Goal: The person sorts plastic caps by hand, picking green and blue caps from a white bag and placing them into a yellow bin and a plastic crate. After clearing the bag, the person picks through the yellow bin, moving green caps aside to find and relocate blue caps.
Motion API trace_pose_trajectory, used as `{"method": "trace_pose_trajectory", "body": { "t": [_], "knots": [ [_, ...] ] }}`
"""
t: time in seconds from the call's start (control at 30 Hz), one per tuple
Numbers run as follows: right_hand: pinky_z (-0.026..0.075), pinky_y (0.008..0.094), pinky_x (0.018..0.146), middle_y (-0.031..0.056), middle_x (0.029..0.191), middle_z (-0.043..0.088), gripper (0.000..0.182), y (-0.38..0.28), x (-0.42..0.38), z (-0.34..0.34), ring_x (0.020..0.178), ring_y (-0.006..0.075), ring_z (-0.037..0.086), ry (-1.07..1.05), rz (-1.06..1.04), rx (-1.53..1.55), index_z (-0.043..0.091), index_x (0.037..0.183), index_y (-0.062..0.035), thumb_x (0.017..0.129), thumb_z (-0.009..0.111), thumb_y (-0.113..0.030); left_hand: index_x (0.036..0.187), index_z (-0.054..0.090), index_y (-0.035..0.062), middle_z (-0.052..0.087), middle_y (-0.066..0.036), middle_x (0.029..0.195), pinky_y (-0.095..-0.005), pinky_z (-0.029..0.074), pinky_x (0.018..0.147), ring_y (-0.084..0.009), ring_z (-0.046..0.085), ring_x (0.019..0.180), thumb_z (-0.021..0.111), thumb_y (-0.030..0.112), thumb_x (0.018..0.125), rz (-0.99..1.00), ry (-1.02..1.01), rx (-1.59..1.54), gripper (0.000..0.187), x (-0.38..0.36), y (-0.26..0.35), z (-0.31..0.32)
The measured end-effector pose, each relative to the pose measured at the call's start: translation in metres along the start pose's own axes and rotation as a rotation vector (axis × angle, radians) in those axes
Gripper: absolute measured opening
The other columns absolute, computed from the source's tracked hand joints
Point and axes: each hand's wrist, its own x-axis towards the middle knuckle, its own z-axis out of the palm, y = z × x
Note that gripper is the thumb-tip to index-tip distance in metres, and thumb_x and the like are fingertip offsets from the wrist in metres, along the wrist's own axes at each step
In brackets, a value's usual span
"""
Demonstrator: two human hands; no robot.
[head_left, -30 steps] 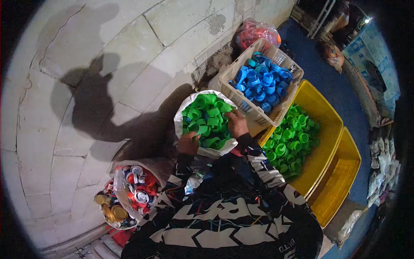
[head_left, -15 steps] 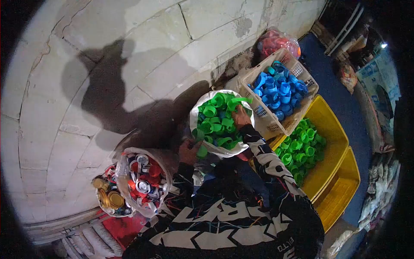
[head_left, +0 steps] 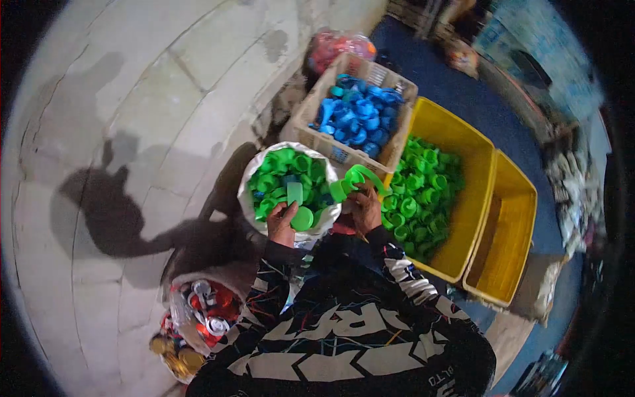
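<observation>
Gripping a green cap (head_left: pixel 302 219) by its edge with bent fingers, the left hand (head_left: pixel 281 223) is at the near rim of a white sack (head_left: pixel 245 198). The right hand (head_left: pixel 364 210), mostly closed around curled green strips (head_left: pixel 357 177), has moved out from over the sack to beside the yellow bin (head_left: pixel 458 135), so those pieces are now apart from the pile. Lower left, a plastic bag (head_left: pixel 182 322) holds red and white lids. Green caps fill the sack; more lie in the bin. Farther off, a pale crate (head_left: pixel 335 151) contains blue pieces.
</observation>
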Motion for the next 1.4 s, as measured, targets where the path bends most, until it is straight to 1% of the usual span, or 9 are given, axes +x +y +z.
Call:
{"method": "trace_pose_trajectory", "body": {
  "t": [0.37,0.67,0.73,0.83,0.9,1.0,1.17,1.27,1.4],
  "knots": [
    [0.050,0.0317,0.066,0.0104,0.086,0.063,0.011,0.019,-0.125,-0.095,0.078,0.0256,0.063,0.182,0.362,-0.092,0.064,0.079,-0.0012,0.071,0.069,-0.005,0.079,0.058,0.0042,0.059,-0.003,0.078,-0.0275,0.049,0.068,-0.0128,0.058,0.072,0.070,0.007,0.076,-0.346,-0.283,0.076,0.013,-0.012,-0.088,0.088],
    [0.050,0.0325,0.071,0.0101,0.091,0.065,0.013,0.055,-0.117,-0.171,0.083,0.0263,0.062,0.462,0.296,-0.227,0.064,0.083,-0.0029,0.070,0.067,0.000,0.086,0.060,0.0017,0.060,-0.003,0.084,-0.0246,0.044,0.073,-0.0130,0.057,0.079,0.068,0.009,0.078,-0.442,-0.474,0.210,0.014,-0.016,-0.172,0.189],
    [0.050,0.0331,0.074,0.0134,0.107,0.061,0.019,0.077,-0.112,-0.184,0.088,0.0267,0.062,0.452,0.360,-0.175,0.064,0.088,-0.0029,0.070,0.066,0.002,0.086,0.060,0.0017,0.060,-0.002,0.084,-0.0244,0.043,0.074,-0.0128,0.056,0.081,0.068,0.009,0.078,-0.459,-0.526,0.155,0.013,-0.007,-0.191,0.220],
    [0.050,0.0356,0.079,0.0191,0.127,0.048,0.032,0.104,-0.100,-0.203,0.099,0.0295,0.060,0.413,0.554,-0.051,0.063,0.101,-0.0052,0.069,0.065,0.003,0.111,0.055,-0.0014,0.058,-0.013,0.109,-0.0306,0.041,0.087,-0.0202,0.053,0.102,0.068,0.022,0.078,-0.515,-0.501,0.413,0.043,0.008,-0.215,0.255],
    [0.049,0.0364,0.080,0.0207,0.127,0.048,0.035,0.125,-0.113,-0.207,0.102,0.0312,0.058,0.397,0.549,-0.193,0.062,0.103,-0.0061,0.069,0.065,0.001,0.130,0.042,0.0002,0.048,-0.019,0.127,-0.0351,0.034,0.098,-0.0245,0.043,0.121,0.068,0.032,0.078,-0.485,-0.453,0.692,0.066,0.008,-0.229,0.259],
    [0.048,0.0371,0.083,0.0228,0.124,0.050,0.035,0.153,-0.142,-0.205,0.104,0.0348,0.056,0.335,0.535,-0.283,0.062,0.104,-0.0082,0.069,0.067,-0.005,0.129,0.043,-0.0007,0.051,-0.019,0.125,-0.0354,0.034,0.098,-0.0242,0.045,0.119,0.069,0.031,0.077,-0.189,-0.488,0.952,0.066,0.037,-0.283,0.208],
    [0.049,0.0378,0.076,0.0180,0.103,0.059,0.025,0.159,-0.193,-0.178,0.092,0.0338,0.059,0.264,0.517,-0.237,0.062,0.097,-0.0076,0.072,0.064,-0.008,0.108,0.056,0.0013,0.061,-0.004,0.099,-0.0253,0.049,0.074,-0.0125,0.059,0.085,0.066,0.018,0.083,-0.401,-0.395,0.444,0.032,-0.003,-0.215,0.160],
    [0.048,0.0379,0.070,0.0153,0.092,0.060,0.021,0.139,-0.182,-0.153,0.080,0.0322,0.060,0.205,0.418,-0.219,0.062,0.095,-0.0068,0.074,0.062,-0.008,0.108,0.056,0.0017,0.061,-0.005,0.098,-0.0242,0.051,0.069,-0.0121,0.060,0.079,0.067,0.018,0.082,-0.369,-0.263,0.538,0.032,0.002,-0.159,0.123],
    [0.048,0.0372,0.065,0.0148,0.080,0.061,0.017,0.084,-0.116,-0.118,0.070,0.0304,0.061,0.028,0.432,-0.134,0.062,0.093,-0.0050,0.078,0.062,-0.010,0.096,0.062,0.0023,0.063,-0.003,0.083,-0.0277,0.049,0.066,-0.0113,0.060,0.073,0.066,0.026,0.082,0.239,-0.145,0.858,0.028,0.051,-0.090,0.040]
  ]
}}
